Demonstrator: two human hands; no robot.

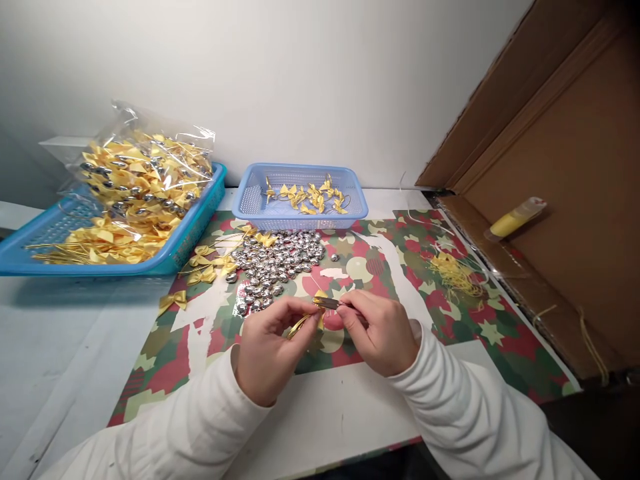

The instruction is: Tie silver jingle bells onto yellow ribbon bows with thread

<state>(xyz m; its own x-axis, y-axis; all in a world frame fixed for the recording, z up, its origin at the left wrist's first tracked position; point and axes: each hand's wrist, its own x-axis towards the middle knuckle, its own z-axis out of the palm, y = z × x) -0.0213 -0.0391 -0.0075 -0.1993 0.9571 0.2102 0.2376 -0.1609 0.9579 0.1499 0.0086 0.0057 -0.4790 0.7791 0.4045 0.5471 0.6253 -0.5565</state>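
My left hand (280, 340) is closed in a pinch on a gold cord (299, 325). Part of a yellow ribbon bow (321, 294) shows just beyond its fingertips. Closed around a small dark metal tool (327, 303), my right hand (383, 331) points its narrow end left, at the cord by the left fingertips. The tool looks like thread snips, though its handle is hidden in the palm. Just beyond my hands lies a heap of shiny silver beads (280, 260), shaped like little bells. Loose yellow bows (204, 272) with gold cords rest to its left.
At the back stands a blue basket (300, 223) with several yellow bows. Another blue basket (200, 223) at left holds bows and a clear bag (150, 173) of bows with silver beads. Yellow thread clippings (455, 273) lie right, near cardboard (560, 153) and a yellow tube (516, 219).
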